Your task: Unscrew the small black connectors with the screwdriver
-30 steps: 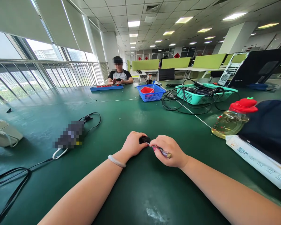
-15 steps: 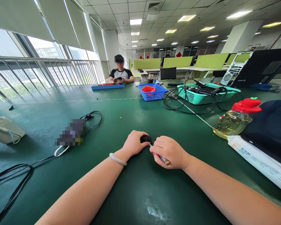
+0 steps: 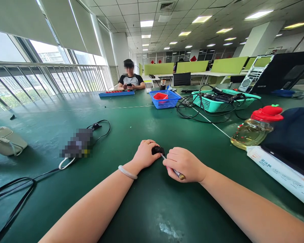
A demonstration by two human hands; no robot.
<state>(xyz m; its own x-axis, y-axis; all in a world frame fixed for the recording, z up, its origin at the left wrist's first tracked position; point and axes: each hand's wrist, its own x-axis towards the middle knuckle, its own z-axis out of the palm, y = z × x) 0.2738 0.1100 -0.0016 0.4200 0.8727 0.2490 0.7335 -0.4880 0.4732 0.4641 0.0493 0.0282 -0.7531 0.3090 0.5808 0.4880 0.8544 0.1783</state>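
Tool [image 3: 179, 174] now steeper in curled right fingers [image 3: 170, 157]; small black piece [image 3: 157, 150] between pinched left fingers [image 3: 155, 156]

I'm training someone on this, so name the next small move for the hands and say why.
Probably a slight, gentle turn of the slim tool with the right hand: that hand grips it, its tip appears to meet the small black part, and the left hand holds that part. Whether the tip is seated is too small to tell, so go lightly.

White packet [image 3: 281, 176]: printed characters, too blurred to read.
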